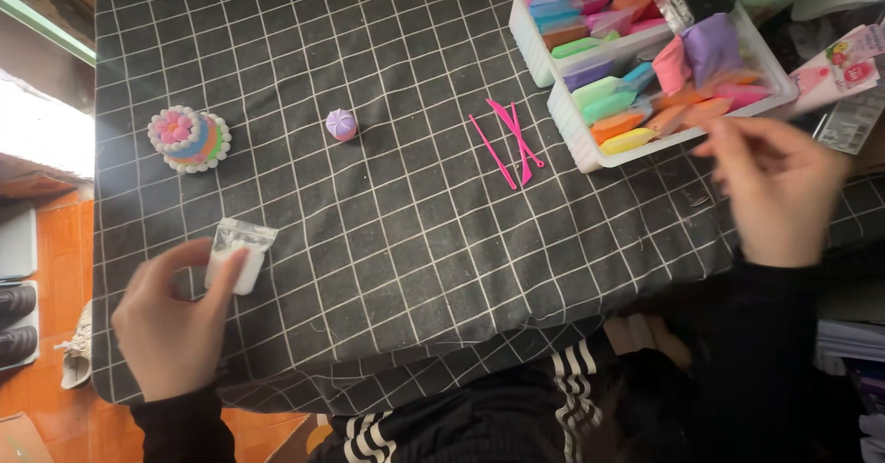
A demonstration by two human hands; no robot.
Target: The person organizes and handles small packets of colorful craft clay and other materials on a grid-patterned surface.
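Here, a person's left hand (175, 320) pinches a small clear packet of white clay (239, 255) between thumb and fingers, low on the near-left part of a black grid-patterned cloth (396, 242). The right hand (779, 186), blurred and with fingers loosely spread, hovers over the cloth's right edge, just below a white tray (576, 136) packed with wrapped clay pieces in many colours; whether it touches anything cannot be told. Near the middle of the cloth, left of the tray, lie three pink modelling tools (512, 140), two of them crossed. Further left sits a small purple clay ball (341, 124), and beyond it, towards the cloth's left edge, a small multicoloured clay cake (190, 137) ringed with white beads. The packet lies well below the cake, apart from it.
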